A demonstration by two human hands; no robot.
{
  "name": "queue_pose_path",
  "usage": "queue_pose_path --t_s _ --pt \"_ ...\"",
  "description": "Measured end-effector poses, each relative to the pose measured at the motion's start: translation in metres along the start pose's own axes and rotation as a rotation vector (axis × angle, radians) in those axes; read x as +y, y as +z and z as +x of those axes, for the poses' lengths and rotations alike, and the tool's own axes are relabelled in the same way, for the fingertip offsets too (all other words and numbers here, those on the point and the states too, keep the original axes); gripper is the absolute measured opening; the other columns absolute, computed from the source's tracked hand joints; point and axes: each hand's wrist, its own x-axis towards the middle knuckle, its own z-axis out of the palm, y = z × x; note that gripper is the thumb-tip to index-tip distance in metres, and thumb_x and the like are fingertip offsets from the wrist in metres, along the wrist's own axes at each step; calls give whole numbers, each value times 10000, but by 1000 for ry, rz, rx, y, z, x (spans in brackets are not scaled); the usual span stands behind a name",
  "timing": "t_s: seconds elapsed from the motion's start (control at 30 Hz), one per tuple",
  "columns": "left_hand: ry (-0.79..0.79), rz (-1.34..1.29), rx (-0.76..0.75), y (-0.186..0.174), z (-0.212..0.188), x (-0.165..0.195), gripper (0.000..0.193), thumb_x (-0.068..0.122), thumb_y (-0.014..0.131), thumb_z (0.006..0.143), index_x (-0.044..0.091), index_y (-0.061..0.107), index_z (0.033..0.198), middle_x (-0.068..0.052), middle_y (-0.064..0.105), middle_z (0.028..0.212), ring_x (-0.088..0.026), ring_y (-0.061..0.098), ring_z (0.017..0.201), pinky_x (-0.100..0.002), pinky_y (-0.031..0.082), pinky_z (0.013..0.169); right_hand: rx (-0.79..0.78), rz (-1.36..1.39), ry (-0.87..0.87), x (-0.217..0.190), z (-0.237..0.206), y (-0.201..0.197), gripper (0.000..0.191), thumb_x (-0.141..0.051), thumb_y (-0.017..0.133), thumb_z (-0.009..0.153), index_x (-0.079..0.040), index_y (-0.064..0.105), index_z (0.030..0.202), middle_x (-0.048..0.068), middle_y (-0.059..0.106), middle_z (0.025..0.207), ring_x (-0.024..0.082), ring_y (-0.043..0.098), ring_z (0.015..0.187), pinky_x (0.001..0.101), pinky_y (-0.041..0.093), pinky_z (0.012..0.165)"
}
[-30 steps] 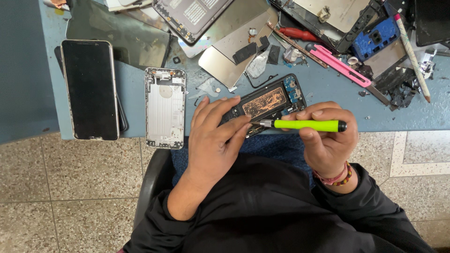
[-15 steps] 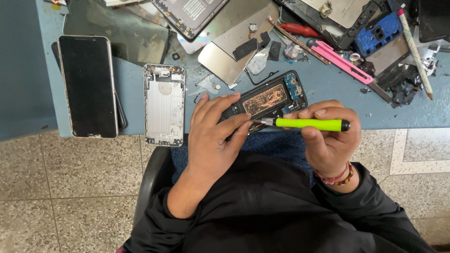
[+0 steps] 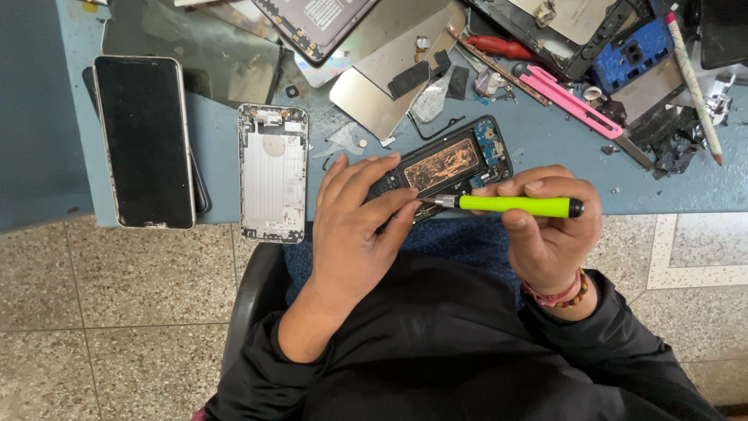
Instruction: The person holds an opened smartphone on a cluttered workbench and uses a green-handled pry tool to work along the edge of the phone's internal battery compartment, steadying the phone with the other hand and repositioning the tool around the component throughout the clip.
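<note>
left hand [image 3: 354, 226]: fingers curled over the near end of the opened smartphone [image 3: 446, 165], pinning it at the edge of the blue table [image 3: 545, 168]; thumb and forefinger sit right at the driver tip.
right hand [image 3: 549, 234]: fingers closed around the green screwdriver [image 3: 510, 205], thumb on top, shaft lying sideways and pointing toward the left fingertips.
opened smartphone: back off, copper-coloured coil and blue board exposed, tilted, far end beyond the fingers, near end under them.
handling, phone: likely light, stiff frame, but fragile inside; best held by the outer frame edges, not on the coil or board.
handling, screwdriver: light, rigid, thin metal tip; smooth handle could slip, so grip mid-handle.
beside left fingers: bare silver phone housing [image 3: 273, 173]; further out, a black-screened phone [image 3: 144, 140].
beyond right fingers: pink utility knife [image 3: 573, 100], red-handled tool [image 3: 499, 47], loose parts.
</note>
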Motion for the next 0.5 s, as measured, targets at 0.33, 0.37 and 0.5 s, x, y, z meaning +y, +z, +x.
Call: queue_pose_path --t_s 0.33,0.37,0.5 --pt "-32 5 30 4 -1 1 153 165 786 903 130 781 1052 -69 678 1333 -297 623 1263 -535 392 1220 33 33 -12 7 -2 -8 302 -174 691 1121 -36 454 1249 144 600 1144 271 736 1003 429 682 876" --pt "-30 12 33 4 -1 2 155 164 784 907 127 780 1058 -69 678 1331 -297 623 1262 -535 393 1220 38 27 -12 7 -3 -10 304 -175 692 1121 -35 454 1248 145 600 1143 272 736 1002 427 681 869" --pt "-22 38 37 4 0 3 174 155 772 920 114 773 1089 -73 677 1327 -300 624 1257 -536 399 1213 70 25 -6 9 -4 -14 307 -171 702 1128 -33 456 1247 148 603 1140 278 735 995 438 682 858"
